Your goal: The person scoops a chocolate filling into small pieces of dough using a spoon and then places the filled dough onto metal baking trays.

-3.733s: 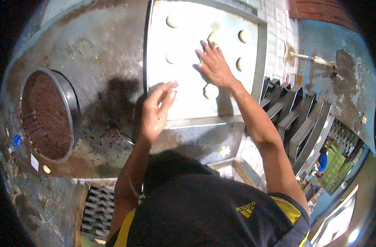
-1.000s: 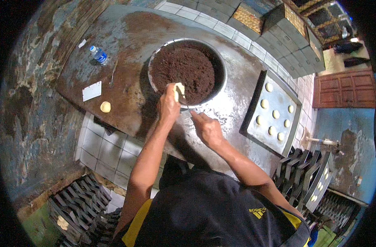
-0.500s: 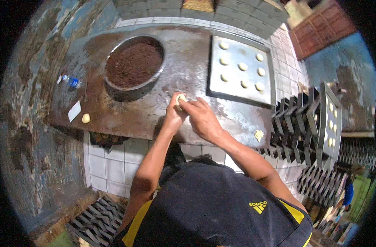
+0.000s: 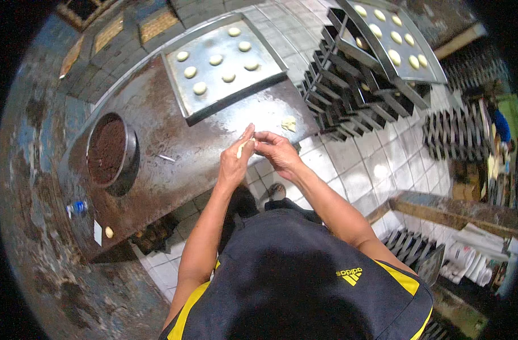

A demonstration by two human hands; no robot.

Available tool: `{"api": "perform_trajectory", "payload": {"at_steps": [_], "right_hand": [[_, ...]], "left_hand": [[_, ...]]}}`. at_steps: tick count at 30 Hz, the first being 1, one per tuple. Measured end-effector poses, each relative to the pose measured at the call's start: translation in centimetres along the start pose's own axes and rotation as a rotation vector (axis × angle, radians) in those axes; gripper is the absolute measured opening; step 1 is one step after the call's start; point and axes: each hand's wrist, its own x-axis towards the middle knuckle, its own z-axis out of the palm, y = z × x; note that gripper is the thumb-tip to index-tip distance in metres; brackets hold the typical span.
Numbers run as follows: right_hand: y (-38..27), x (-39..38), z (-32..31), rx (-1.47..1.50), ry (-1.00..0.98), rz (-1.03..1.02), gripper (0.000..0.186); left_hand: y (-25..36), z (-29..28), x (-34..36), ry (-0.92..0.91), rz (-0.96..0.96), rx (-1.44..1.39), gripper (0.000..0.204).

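Observation:
My left hand (image 4: 235, 164) holds a small piece of pale dough (image 4: 241, 149) against its fingers, over the table's near right part. My right hand (image 4: 278, 154) meets it from the right, thumb and fingers pinched at the dough's edge. Fingers hide most of the piece. Beyond the hands, a metal baking tray (image 4: 210, 42) carries several round dough balls in loose rows. A scrap of dough (image 4: 289, 123) lies on the table just right of the hands. Farther left stands a round metal pan of dark brown crumbly filling (image 4: 106, 152).
A thin stick-like tool (image 4: 165, 157) lies between pan and hands. At the table's left end are a blue-labelled bottle (image 4: 77, 207), a white card (image 4: 97, 232) and one dough ball (image 4: 109, 232). Stacked trays (image 4: 349, 79) stand off the right end, the top one holding dough balls.
The view has swung to the right, with my hands now near the table's right end. Both hands still grip the dough, and the right fingers have shifted on it. The stick-like tool has come into sight.

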Motion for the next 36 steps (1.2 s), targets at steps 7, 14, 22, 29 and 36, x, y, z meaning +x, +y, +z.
{"api": "perform_trajectory", "payload": {"at_steps": [7,14,22,29,36], "right_hand": [[-1.1,1.4,-7.2,-0.851,0.029,-0.361,0.022],[-1.6,11.2,-17.5,-1.361,0.200,-0.663,0.022],[-0.4,1.9,-19.6,-0.257,0.635,0.009,0.014],[-8.3,-0.2,-13.2,-0.192,0.421,-0.427,0.028],[-8.7,-1.5,-7.6,-1.597,0.132,-1.042,0.047]], "left_hand": [[-7.4,2.8,2.9,-0.561,-0.399,0.102,0.047],[-12.5,12.1,10.5,-0.267,-0.716,-0.740,0.038],[-14.5,16.0,11.9,-0.339,-0.665,-0.546,0.034],[-4.7,12.0,10.7,-0.297,-0.164,-0.184,0.066],[0.0,10.3,9.6,-0.226,0.134,0.178,0.072]]}}
